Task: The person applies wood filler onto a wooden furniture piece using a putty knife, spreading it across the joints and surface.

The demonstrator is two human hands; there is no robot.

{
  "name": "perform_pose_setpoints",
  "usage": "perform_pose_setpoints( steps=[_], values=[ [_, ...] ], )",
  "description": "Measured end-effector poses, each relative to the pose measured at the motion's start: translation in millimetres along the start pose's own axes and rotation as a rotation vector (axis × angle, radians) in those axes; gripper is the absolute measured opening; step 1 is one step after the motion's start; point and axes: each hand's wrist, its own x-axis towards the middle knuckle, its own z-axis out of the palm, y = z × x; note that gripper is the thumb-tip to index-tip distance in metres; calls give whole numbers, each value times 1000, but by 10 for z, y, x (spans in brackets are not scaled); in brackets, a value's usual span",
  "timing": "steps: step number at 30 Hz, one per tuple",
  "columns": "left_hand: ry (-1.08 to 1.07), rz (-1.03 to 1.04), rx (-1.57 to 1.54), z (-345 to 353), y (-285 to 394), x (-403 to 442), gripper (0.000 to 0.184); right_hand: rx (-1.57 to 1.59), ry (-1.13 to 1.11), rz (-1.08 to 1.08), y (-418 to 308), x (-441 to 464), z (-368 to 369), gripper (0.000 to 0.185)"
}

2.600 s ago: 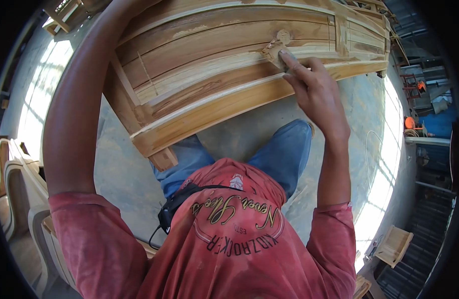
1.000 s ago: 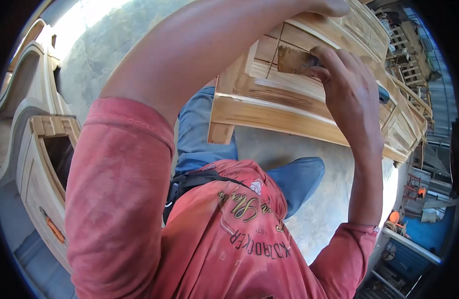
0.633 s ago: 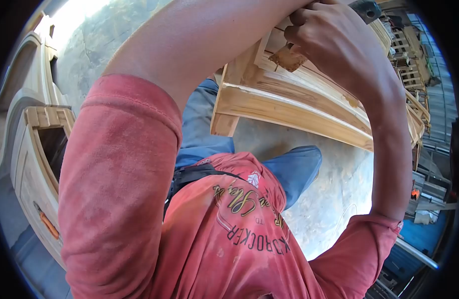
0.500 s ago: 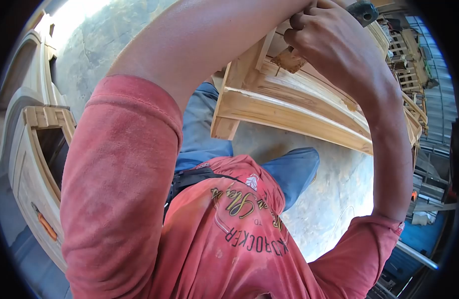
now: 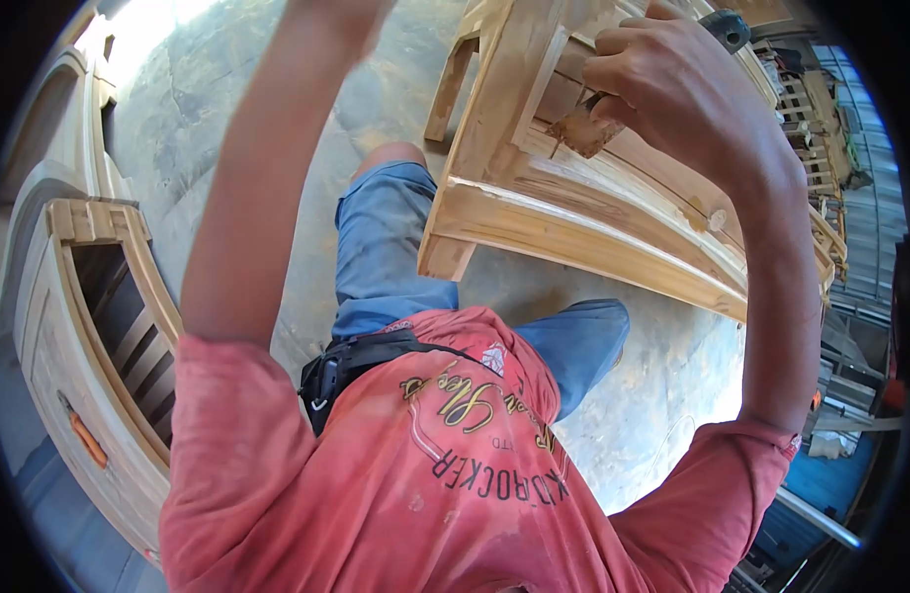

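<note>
My right hand (image 5: 672,94) is closed around a putty knife with a dark green handle (image 5: 729,30). Its flat blade (image 5: 585,130), coated in brown, sticks out on the thumb side. The blade hangs over a pale wooden furniture frame (image 5: 583,252) with panels and long rails; whether it touches the wood I cannot tell. At the top edge, my left hand (image 5: 351,22) is mostly cut off and blurred, its fingers out of sight. It is away from the furniture frame, above the floor.
Another wooden piece with slats (image 5: 129,326) stands at my left, an orange-handled tool (image 5: 87,440) lying on it. My knees (image 5: 390,232) are close to the frame's corner. Slatted wooden parts (image 5: 821,128) and metal racks are at the far right, above the concrete floor (image 5: 662,395).
My left arm has swung left, away from my right hand and the frame, uncovering my knee and a frame leg. My right hand has shifted slightly down, still gripping the putty knife.
</note>
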Motion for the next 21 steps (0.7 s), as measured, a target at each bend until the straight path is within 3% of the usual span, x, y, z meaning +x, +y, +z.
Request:
perform_pose_setpoints(
  steps=[1,2,3,5,7,8,12,17,21],
  values=[
    [-60,-40,-31,-280,-357,-258,48,-104,-9,16,3,17,2,27],
    [-32,-144,521,-171,-234,-664,61,-205,-18,34,18,27,13,27],
    [-44,-325,456,-141,-273,-923,62,-201,-20,34,48,48,13,27],
    [-6,-607,259,-137,-447,-1247,61,-886,-123,11,146,129,-15,26],
    [-83,-669,231,-144,-594,-1415,62,-1586,-230,-20,205,209,-69,25],
    [-83,-667,227,-144,-640,-1450,62,-1588,-232,-18,227,224,-81,25],
    [-88,-733,205,-144,-725,-1535,58,-1079,-13,112,334,296,-118,19],
    [-129,-697,86,-120,-647,-1564,54,-1542,-235,-87,394,396,-268,15],
    [-124,-718,148,-62,-579,-1561,50,-1511,-141,-170,338,400,-216,15]
  ],
)
